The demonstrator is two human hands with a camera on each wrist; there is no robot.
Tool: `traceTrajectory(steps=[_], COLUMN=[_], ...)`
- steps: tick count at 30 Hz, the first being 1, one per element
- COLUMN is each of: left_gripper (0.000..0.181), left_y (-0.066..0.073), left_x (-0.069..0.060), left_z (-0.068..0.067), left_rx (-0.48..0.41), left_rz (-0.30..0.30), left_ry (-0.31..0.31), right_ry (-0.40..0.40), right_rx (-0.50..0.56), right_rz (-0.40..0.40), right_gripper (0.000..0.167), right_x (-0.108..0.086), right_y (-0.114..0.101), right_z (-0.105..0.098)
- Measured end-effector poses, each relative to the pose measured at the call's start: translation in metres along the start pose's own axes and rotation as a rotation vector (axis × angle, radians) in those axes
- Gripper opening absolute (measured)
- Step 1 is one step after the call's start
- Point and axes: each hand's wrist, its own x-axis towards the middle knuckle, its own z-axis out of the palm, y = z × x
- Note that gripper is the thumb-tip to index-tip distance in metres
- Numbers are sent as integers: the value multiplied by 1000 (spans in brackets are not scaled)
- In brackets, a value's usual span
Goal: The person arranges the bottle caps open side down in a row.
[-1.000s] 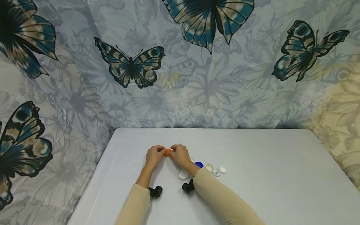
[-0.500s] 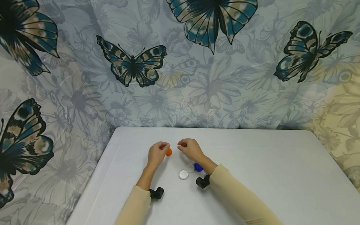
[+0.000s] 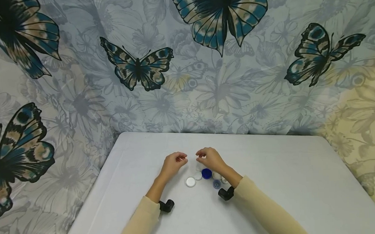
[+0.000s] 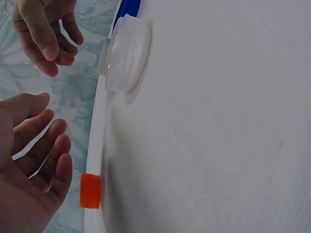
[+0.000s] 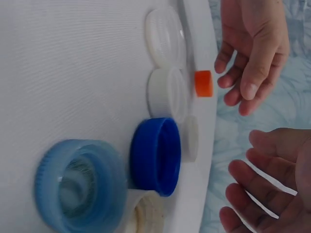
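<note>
My left hand [image 3: 173, 164] hovers above the table with fingers loosely bent and nothing in them. Facing it, slightly apart, my right hand [image 3: 212, 158] is also free of any object. An orange bottle cap [image 4: 90, 191] rests on the table near the left hand; in the head view that hand hides it. Toward me lie a blue cap [image 3: 206, 173], a white cap [image 3: 190, 182], a clear lid [image 4: 125, 53] and a light blue cap [image 5: 80, 187]. The right wrist view also shows a ribbed white cap [image 5: 166, 94] beside the blue one.
A cream-coloured cap [image 5: 148, 213] sits next to the light blue one, partly cut off by the frame. The white table [image 3: 286, 182] extends to both sides. Patterned fabric [image 3: 217, 95] with butterflies hangs behind and to the left. Black wrist cameras hang under both sleeves.
Both hands were at the orange cap. The right hand drew away to the right first, then the left left the cap and shifted right. More caps under the right arm now show.
</note>
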Motion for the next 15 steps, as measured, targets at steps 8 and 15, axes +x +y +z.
traceTrajectory(steps=[8,15], left_gripper=[23,25], left_y=[8,13], left_x=[-1,-2], left_z=[15,22], left_rx=[-21,1], left_rz=[-2,-20], left_ry=[-106,-185], right_ry=[-67,-115], right_rx=[-13,-55], right_rz=[31,80], right_gripper=[26,29], right_x=[-9,-15], right_y=[6,12], right_z=[0,4])
